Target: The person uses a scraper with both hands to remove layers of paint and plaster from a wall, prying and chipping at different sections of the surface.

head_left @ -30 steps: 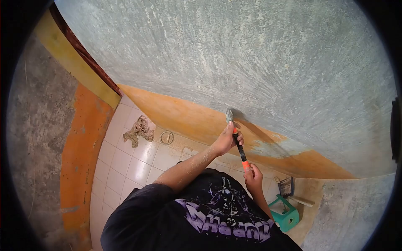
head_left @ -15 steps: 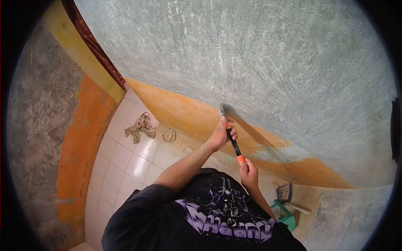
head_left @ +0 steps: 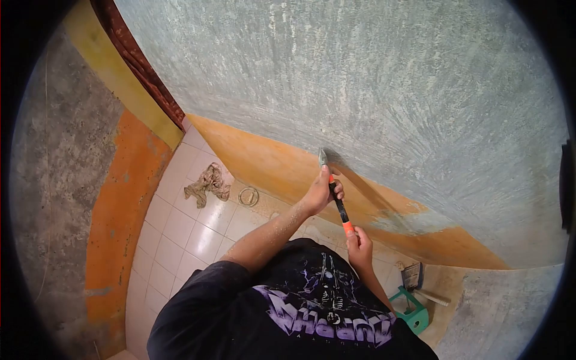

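Wall [head_left: 390, 90]: the largest surface in view, grey-green and streaked with pale scrape marks over most of its height; an orange painted band [head_left: 270, 162] runs along its base, intact toward the left, worn through to grey at one patch further right.

Floor [head_left: 186, 234]: pale glazed tiles; a crumpled rag [head_left: 208, 183] lies near the foot of the wall, a round drain ring [head_left: 248, 196] just beside it.

Stool [head_left: 412, 311]: green plastic, standing at the lower right near the wall, with a brush [head_left: 411, 275] resting on or just above it (contact cannot be told).

Scraper [head_left: 335, 193]: black handle with orange ends, held at a slant; its metal blade is pressed to the wall at the upper margin of the orange band.

Left hand [head_left: 320, 193]: fingers wrapped tight around the upper handle just below the blade, thumb side toward the wall.

Right hand [head_left: 359, 246]: fingers closed around the lower orange end of the handle, well below the left hand.

Judgement: the step in hand appears to be stripping the orange paint, worked from its top edge; most of the band is not yet removed. The next stroke calls for firm two-handed pressure and a shallow blade angle, driven along the band's edge; too steep an angle would likely gouge the plaster.
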